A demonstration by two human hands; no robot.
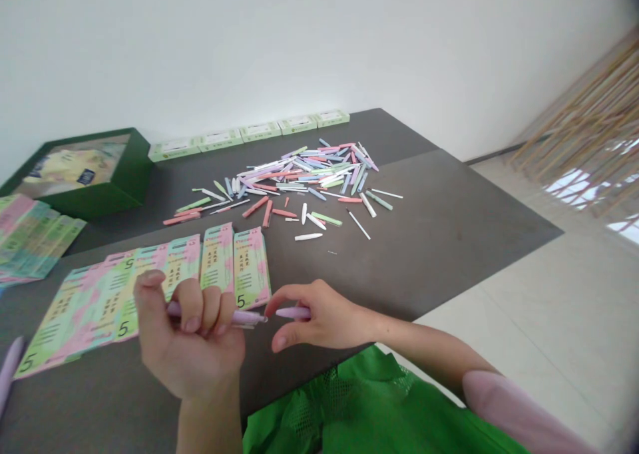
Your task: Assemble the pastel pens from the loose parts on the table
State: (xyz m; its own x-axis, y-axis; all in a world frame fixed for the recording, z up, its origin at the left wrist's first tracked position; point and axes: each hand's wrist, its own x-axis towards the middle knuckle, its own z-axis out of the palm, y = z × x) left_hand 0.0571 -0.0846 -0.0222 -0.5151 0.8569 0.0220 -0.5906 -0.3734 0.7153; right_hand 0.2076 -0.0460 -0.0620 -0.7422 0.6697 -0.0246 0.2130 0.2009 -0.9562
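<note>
My left hand (192,347), palm turned up, has its fingers curled round a light purple pen barrel (244,317). A small metal-looking end sticks out of the barrel on the right, and a thin pale piece shows just below it. Facing that end, my right hand (332,317) holds a tapered light purple pen piece (293,313), partly hidden behind its fingers. A small gap separates the two purple parts. Just beyond my left hand lies a row of green and pink printed packs (217,257) marked 5.
Loose pen parts (309,168) in several colours lie heaped across the dark table (424,241). Pale green boxes (259,131) line the wall. A dark green box (114,188) and more packs (44,237) stand at left. A purple pen piece (8,371) lies at the left edge.
</note>
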